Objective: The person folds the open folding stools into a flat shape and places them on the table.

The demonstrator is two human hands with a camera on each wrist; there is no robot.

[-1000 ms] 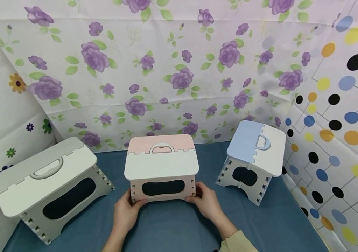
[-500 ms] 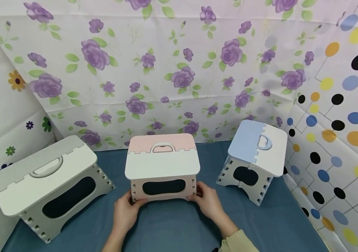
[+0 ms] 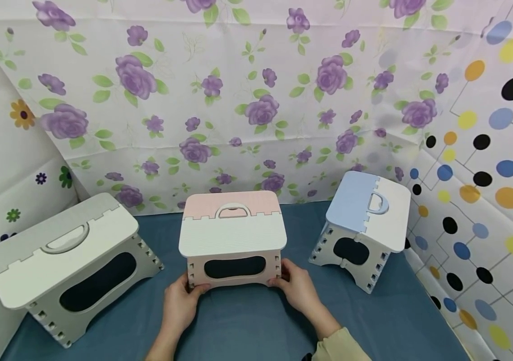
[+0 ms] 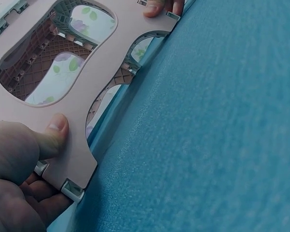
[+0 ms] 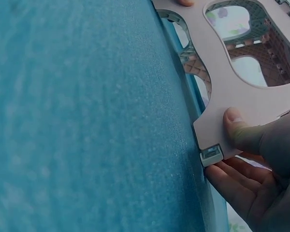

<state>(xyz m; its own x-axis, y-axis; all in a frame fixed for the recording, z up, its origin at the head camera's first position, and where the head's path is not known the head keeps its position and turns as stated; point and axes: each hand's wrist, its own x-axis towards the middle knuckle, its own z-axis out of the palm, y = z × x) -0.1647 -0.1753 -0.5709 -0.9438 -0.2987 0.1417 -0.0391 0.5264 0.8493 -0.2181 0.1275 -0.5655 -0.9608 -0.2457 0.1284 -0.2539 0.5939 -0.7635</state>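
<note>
In the middle of the head view stands a pink and white folding step stool (image 3: 232, 235), its top flat and its looped handle (image 3: 232, 210) lying on it. My left hand (image 3: 180, 303) grips its lower left corner, with the thumb on the pink front panel (image 4: 82, 123) and the fingers behind the edge. At the lower right corner my right hand (image 3: 299, 288) holds it the same way, as the right wrist view shows by the thumb (image 5: 239, 128) on the panel. The fingertips are partly hidden behind the stool's legs.
A larger grey and white folding stool (image 3: 98, 225) stands unfolded at the left, set at an angle. On the right is a blue and white folding stool (image 3: 384, 225), also unfolded. All rest on a blue cloth (image 3: 242, 326); a flowered curtain (image 3: 161, 100) hangs behind.
</note>
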